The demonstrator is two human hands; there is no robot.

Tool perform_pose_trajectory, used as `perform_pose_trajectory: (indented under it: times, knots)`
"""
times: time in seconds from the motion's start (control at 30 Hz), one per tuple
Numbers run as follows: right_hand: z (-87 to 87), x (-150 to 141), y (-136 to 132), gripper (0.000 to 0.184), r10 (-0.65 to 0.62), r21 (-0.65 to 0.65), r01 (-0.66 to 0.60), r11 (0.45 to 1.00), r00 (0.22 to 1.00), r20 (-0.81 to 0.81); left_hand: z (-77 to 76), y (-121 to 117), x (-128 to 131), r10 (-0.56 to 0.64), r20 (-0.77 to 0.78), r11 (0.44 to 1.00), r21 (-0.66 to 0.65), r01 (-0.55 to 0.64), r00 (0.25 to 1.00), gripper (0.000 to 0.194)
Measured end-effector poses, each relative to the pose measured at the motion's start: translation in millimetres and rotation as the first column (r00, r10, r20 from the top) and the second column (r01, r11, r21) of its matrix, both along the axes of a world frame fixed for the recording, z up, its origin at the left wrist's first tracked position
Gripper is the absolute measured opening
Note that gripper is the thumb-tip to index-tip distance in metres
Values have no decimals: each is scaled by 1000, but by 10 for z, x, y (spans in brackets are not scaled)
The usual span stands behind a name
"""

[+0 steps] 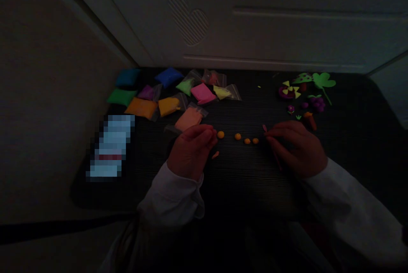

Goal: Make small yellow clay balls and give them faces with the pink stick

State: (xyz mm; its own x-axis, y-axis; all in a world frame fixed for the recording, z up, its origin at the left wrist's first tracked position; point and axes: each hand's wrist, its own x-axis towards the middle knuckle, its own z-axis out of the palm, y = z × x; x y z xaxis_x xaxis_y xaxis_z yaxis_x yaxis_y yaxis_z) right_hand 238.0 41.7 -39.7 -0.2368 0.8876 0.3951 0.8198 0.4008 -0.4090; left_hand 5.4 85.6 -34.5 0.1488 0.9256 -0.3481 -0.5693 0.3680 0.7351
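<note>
My left hand [193, 150] is closed in a pinch, thumb against fingertips; whatever lies between them is too dark and small to make out. Between the fingers of my right hand [298, 147] is a thin pink clay modelling tool [264, 128], its flat tip pointing up and away and its shaft running down below the hand. Several small orange clay balls [237, 136] lie in a loose row on the table between the hands. The leftmost ball [220, 135] is right beside my left fingertips. A small peach scrap of clay [216, 154] lies just below them.
Bags of coloured clay, including a peach bag [190, 117] and an orange bag [142, 108], cover the dark table's [236, 188] back left. A pixelated bright screen [111, 145] lies left. Small clay models, among them a purple dish [283, 94] and grapes [318, 104], stand back right.
</note>
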Motion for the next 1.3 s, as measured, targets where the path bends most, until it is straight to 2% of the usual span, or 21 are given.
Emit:
perform_pose_trajectory:
  times: [0.43, 0.73, 0.93, 1.3]
  knots:
    - [8, 0, 3, 13, 7, 1, -7, 1000, 1000, 6, 6, -13, -15, -69, 36, 995, 78, 66, 997, 18]
    - [-13, 4, 14, 13, 6, -7, -6, 1000, 1000, 0, 6, -17, -14, -65, 14, 997, 51, 64, 998, 14]
    - [-5, -1, 10, 14, 8, -21, -8, 1000, 1000, 4, 34, -9, 2, -55, 115, 998, 34, 51, 992, 20]
    - [-1, 3, 3, 13, -4, -35, 4, 999, 1000, 3, 28, -25, -17, -114, 91, 991, 82, 107, 989, 20]
